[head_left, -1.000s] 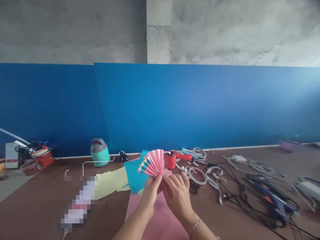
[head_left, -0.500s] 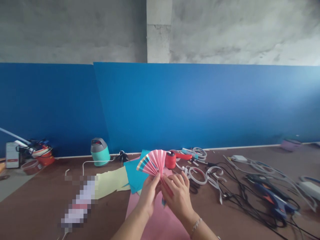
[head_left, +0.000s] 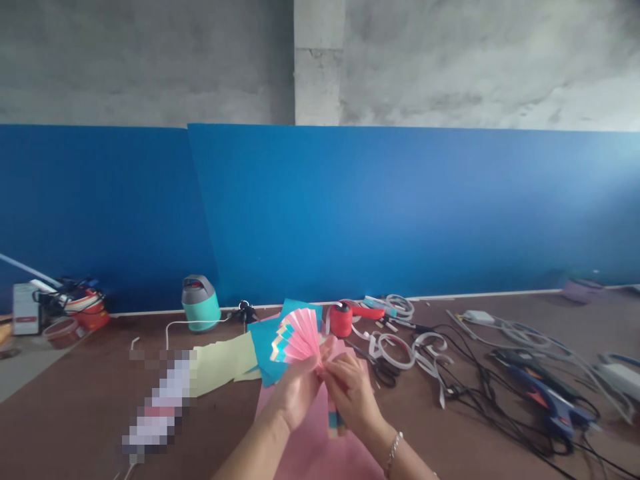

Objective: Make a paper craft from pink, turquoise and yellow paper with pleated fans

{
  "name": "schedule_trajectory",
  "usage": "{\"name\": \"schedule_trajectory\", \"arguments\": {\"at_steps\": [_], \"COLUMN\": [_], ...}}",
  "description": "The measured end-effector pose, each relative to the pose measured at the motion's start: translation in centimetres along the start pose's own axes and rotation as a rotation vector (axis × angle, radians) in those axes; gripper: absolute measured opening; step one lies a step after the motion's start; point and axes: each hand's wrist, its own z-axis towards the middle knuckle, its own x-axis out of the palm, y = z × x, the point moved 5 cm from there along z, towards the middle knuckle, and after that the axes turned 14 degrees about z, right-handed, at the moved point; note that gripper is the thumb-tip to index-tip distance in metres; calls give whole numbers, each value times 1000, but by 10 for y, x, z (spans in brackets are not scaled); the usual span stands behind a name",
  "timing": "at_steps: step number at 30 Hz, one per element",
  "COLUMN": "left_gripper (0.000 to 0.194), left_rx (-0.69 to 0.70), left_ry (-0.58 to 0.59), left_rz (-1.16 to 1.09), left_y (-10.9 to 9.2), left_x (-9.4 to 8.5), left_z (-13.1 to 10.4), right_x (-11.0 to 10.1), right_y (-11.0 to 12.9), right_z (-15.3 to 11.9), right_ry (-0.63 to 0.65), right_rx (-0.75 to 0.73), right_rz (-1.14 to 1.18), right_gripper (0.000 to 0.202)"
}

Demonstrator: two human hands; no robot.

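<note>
A pleated pink paper fan point(head_left: 301, 333), with blue and yellow bands along its outer edge, spreads up and left from my hands. My left hand point(head_left: 299, 388) is closed around its gathered middle. My right hand point(head_left: 353, 387) pinches the paper just right of there. More folded paper with blue and yellow bands point(head_left: 336, 421) hangs below my right hand. Under both hands lies pink paper point(head_left: 313, 447), with blue sheets point(head_left: 263, 347) and pale yellow sheets point(head_left: 223, 363) to its left.
A red spool point(head_left: 341, 320), dark-handled scissors point(head_left: 385, 373) and white ribbon loops point(head_left: 397, 351) lie near my right hand. Black cables and a blue tool point(head_left: 557, 403) are farther right. A teal device point(head_left: 201, 308) and a red bucket point(head_left: 90, 312) stand left.
The fan has tilted and moved slightly left and down, showing more of its banded edge. My right fingers have closed in near its middle, and the banded paper below them shows more.
</note>
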Motion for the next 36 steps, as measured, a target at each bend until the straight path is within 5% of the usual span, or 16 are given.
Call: {"name": "schedule_trajectory", "arguments": {"at_steps": [3,8,11,20,29,36], "left_gripper": [45,33,30,26,28,30], "left_rx": [-1,-33,-24,151,181,148], "left_ry": [107,-212,-305,-274,-255,-466], "left_rz": [0,77,63,-29,-54,128], "left_y": [2,5,1,-27,-40,-35], "left_x": [-3,-18,-16,4,17,6], "left_z": [-1,2,2,-4,-12,-9], "right_x": [3,8,15,30,36,36], "right_y": [-8,-17,-20,-21,-23,-22], "right_z": [-1,-2,-3,-14,-20,-21], "right_ry": [-14,55,134,238,335,278], "right_rx": [145,363,489,692,758,767], "right_rz": [225,378,500,950,1281,1299], "right_gripper": [36,39,42,32,22,21]}}
